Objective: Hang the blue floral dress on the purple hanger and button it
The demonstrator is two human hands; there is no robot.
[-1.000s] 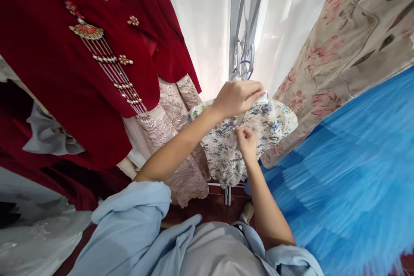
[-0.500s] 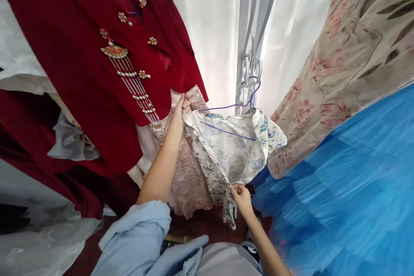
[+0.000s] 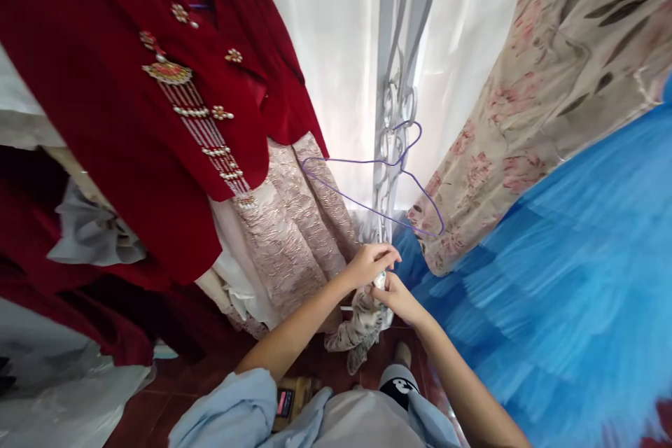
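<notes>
The small floral blouse [image 3: 365, 322], white with a blue-green print, hangs bunched below my hands, off its hanger. My right hand [image 3: 396, 297] is closed on its upper edge, thumb and fingers pinching the cloth. Just above it, my left hand [image 3: 372, 264] is curled over the top of the same cloth, its fingers pointing right; part of its grip is hidden. Above both hands, the thin purple hanger [image 3: 367, 210] is bare and tilted, its hook caught on a white ring chain [image 3: 391, 112].
At left hang a dark red jacket [image 3: 236, 105] with a beaded ornament and a pale pink brocade skirt [image 3: 283, 224]. A beige floral dress [image 3: 488, 133] and a blue ruffled skirt [image 3: 551, 280] hang at right. White curtains [image 3: 330, 49] are behind; clear plastic [image 3: 68, 399] lies lower left.
The blouse has come off the purple hanger and is now gathered low. My left hand has moved down and right from the blouse's shoulder to beside my right hand.
</notes>
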